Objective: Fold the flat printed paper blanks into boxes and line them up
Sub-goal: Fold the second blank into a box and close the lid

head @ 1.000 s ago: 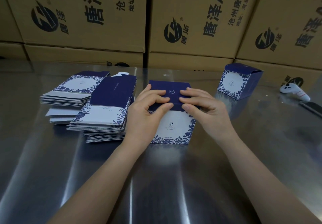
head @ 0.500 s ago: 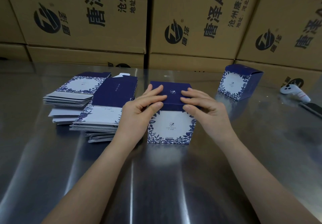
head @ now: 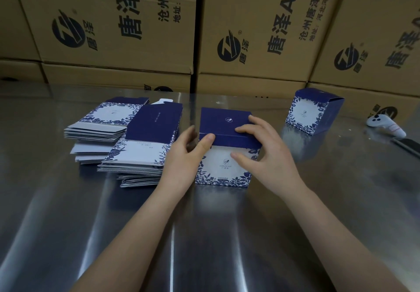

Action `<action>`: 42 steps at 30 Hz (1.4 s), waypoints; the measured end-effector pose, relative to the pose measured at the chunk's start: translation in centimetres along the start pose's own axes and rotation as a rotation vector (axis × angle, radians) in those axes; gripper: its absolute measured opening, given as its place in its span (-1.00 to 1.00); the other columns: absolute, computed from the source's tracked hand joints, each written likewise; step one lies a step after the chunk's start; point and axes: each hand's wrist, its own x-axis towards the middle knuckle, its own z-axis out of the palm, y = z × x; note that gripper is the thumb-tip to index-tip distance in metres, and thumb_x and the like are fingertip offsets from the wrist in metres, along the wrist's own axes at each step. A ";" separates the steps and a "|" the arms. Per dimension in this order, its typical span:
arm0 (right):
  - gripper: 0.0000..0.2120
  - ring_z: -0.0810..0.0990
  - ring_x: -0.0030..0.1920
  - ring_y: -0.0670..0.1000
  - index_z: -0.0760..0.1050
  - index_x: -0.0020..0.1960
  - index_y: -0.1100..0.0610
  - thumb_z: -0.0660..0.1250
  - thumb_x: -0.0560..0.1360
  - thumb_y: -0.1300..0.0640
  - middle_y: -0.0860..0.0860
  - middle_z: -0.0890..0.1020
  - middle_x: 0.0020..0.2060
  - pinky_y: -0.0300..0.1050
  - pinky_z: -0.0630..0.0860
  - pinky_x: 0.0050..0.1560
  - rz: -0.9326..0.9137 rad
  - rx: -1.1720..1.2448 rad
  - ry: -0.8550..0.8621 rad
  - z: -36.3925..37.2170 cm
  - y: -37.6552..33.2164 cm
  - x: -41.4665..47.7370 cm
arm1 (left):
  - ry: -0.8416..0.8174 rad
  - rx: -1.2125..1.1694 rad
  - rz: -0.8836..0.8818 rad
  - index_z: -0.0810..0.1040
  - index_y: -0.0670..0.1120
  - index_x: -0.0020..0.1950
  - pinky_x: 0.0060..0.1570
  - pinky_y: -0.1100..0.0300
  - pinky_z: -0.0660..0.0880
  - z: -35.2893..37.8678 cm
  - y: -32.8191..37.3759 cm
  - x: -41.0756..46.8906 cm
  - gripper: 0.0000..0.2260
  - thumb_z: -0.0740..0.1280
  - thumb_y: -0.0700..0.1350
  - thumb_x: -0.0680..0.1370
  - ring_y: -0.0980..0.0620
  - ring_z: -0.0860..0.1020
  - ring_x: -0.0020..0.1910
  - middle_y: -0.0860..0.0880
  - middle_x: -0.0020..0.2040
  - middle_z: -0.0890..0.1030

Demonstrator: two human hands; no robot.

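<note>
The left hand [head: 181, 157] and the right hand [head: 268, 155] both hold the box [head: 223, 171], which stands upright on the steel counter [head: 318, 200] directly in front of the person. A second ago the fingers of both hands lay together across the front edge of the navy lid [head: 225, 119], pressing it down. Now they have parted. The left hand has slid to the box's left side, its thumb set on the upper front corner and its fingers, somewhat blurred, reaching along the side wall. The right hand has its forefinger on top of the lid, its thumb on the white printed front face, and its other fingers curled toward the right side. The lid now lies flat and its front flap looks seated, though the tuck itself cannot be seen. Judged from this, the folding of this box is practically done and the hold has changed from pressing to carrying. What remains is to set it in line with the finished box [head: 304, 114], which stands well apart at the far right of the counter. Two stacks of flat blanks [head: 141, 153] lie just to the left of the left hand, so a good deal of the task is still ahead. Brown printed cartons [head: 113, 19] are stacked along the back, and a white controller [head: 386, 125] lies at the right edge.
</note>
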 end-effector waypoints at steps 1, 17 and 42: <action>-0.52 0.32 0.36 -0.23 0.43 0.25 -0.18 0.50 0.39 0.01 -0.16 0.30 0.44 -0.19 0.35 0.20 0.000 -0.056 -0.018 0.1 -0.2 -0.1 | -0.011 0.006 -0.005 0.55 0.02 0.28 0.03 0.33 0.50 -0.1 0.0 0.0 -0.67 0.34 0.11 0.56 0.26 0.59 0.11 0.21 0.09 0.65; -0.40 0.34 0.40 -0.03 0.47 0.35 -0.05 0.55 0.36 0.13 -0.01 0.35 0.45 -0.32 0.21 0.27 0.053 -0.164 0.138 -0.4 1.7 0.1 | 0.078 0.098 0.073 0.61 -0.04 0.23 0.05 0.43 0.50 0.7 0.2 -0.4 -0.68 0.45 -0.01 0.50 0.35 0.59 0.01 0.13 0.04 0.67; -0.45 0.24 0.38 0.39 0.31 0.43 -0.03 0.41 0.50 0.10 0.19 0.18 0.47 0.38 0.36 0.21 0.689 -0.622 0.384 -12.4 17.8 2.9 | -0.478 0.736 0.225 0.63 -0.03 -0.09 -0.01 0.05 0.48 2.4 -0.7 -2.6 -0.78 0.29 0.06 0.59 0.05 0.54 -0.09 0.06 -0.12 0.62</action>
